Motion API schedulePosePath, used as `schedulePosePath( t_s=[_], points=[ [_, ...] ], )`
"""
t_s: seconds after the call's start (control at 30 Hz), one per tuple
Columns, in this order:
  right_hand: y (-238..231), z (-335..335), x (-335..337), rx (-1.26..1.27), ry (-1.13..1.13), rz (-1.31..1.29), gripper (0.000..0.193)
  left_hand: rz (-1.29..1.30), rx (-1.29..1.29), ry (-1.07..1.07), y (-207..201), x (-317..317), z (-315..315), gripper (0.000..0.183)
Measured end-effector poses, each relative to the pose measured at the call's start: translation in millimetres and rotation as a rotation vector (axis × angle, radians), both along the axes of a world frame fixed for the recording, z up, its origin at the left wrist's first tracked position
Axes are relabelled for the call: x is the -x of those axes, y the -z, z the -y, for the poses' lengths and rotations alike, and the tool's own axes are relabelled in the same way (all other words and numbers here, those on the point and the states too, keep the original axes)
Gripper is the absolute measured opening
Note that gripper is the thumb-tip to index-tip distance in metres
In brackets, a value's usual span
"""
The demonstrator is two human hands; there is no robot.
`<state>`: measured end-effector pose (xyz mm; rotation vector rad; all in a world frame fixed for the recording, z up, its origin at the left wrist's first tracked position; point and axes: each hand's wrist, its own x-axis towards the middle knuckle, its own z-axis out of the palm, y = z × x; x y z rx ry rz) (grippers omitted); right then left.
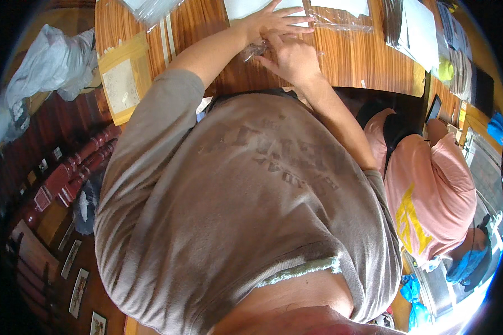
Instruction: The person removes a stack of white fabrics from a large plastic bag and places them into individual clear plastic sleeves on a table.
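Note:
Over white paper point(237, 9) at the table's far edge, my left hand point(271, 21) has its fingers spread and nothing in its grasp. My right hand point(297, 57) lies against the left palm's near side, fingers curled and thumb out to the left. Crumpled clear plastic film point(254, 51) shows beside the right thumb and index finger. A small bit of it sticks out past the other side of that hand. How the fingers grip it is partly hidden.
The wood-grain table point(207, 36) curves round in front of me. Clear plastic sleeves point(341, 22) and stacked sheets point(419, 33) lie on it. Yellow tape frames a pale patch point(121, 84) at left. Close on my right sits a person in a pink shirt point(430, 190).

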<state>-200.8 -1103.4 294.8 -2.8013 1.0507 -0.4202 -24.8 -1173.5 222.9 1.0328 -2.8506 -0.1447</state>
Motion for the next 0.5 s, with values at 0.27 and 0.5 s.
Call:
schedulePosePath(
  t_s=[0.27,0.5],
  points=[
    [-1,0,9,-0.227,0.027,0.09,0.044,-0.166,0.046,0.026,8,-3,-1,0.062],
    [52,-8,-15,-0.058,-0.273,-0.085,0.024,-0.099,0.163,-0.01,48,9,7,0.058]
  ],
)
